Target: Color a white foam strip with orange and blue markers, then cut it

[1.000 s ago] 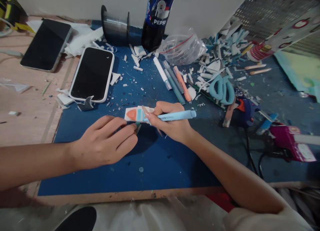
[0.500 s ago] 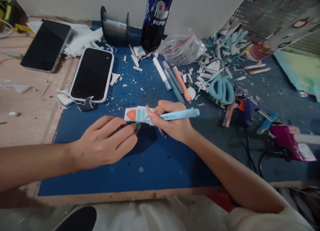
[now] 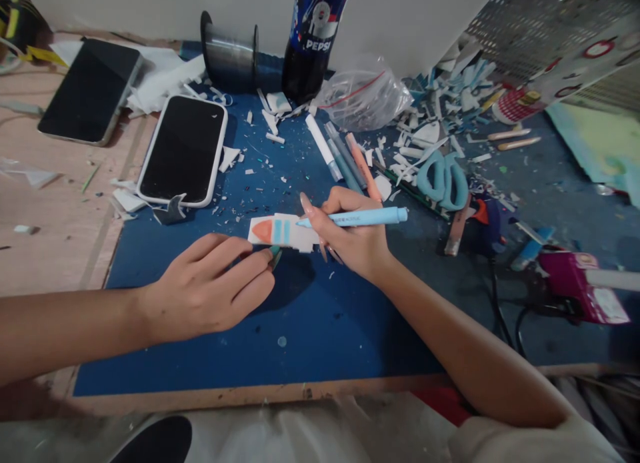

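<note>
While your right hand [image 3: 357,239] is pinching the light-blue marker [image 3: 370,217], you are pointing it at the white cutout [image 3: 302,235], just right of the blue stripes [image 3: 277,231]. Your left hand [image 3: 213,286] is curling by the cutout's near edge; whether it is pinching anything, I cannot tell. The cutout is sitting over the blue mat [image 3: 320,343].

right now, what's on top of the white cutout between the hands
The white cutout carries an orange pointed shape and two blue bands. The right hand holds a blue marker, its tip over the cutout. That hand covers the cutout's right end; the underside is hidden.
</note>
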Motion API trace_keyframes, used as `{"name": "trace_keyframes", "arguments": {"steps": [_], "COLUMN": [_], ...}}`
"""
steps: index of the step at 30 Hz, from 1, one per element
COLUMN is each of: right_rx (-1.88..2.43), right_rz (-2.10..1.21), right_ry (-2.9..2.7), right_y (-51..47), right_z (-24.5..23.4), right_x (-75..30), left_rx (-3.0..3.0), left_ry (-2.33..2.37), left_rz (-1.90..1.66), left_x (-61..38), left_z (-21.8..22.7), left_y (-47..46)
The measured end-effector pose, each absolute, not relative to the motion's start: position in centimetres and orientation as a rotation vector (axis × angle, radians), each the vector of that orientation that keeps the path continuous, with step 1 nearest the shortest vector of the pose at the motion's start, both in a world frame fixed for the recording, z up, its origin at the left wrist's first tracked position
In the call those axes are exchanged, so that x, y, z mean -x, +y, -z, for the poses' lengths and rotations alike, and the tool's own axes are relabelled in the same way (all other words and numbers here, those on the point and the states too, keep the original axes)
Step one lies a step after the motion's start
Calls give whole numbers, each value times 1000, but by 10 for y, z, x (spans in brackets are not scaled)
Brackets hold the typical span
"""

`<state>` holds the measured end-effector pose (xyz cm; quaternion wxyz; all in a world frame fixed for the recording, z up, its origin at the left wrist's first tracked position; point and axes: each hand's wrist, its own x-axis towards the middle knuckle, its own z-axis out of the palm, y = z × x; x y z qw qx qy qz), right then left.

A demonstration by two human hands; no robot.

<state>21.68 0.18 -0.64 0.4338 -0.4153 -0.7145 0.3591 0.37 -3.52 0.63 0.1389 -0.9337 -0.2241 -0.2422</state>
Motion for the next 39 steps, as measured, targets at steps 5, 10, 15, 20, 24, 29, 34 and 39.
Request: {"name": "trace_keyframes", "arguments": {"steps": [5, 10, 15, 20, 24, 29, 34, 39], "right_rx": [1032, 1024, 996, 1028, 1062, 1079, 1071, 1035], "right_rz": [-881, -896, -915, -877, -819, -741, -760, -779], "right_ry": [-1786, -1787, -1792, -1820, -1852, -1888, -1885, -1868], "right_y": [4, 5, 6, 6, 6, 6, 6, 6], "right_z": [9, 8, 6, 4, 3, 2, 1, 3], "right_x": [-216, -217, -217, -216, -216, -216, -216, -216], "left_rx": [2703, 2703, 2698, 2692, 2695, 2726, 2749, 2751], "left_ry": [-648, -646, -631, -635, -619, -644, -678, -698], "left_rz": [707, 716, 732, 731, 732, 691, 693, 688], "left_x": [-5, -5, -7, -7, -6, -5, -4, -3], "left_z": [-6, -7, -8, -9, -10, -10, -9, -7], "left_y": [-36, -35, -34, -32, -29, -26, -27, -27]}}
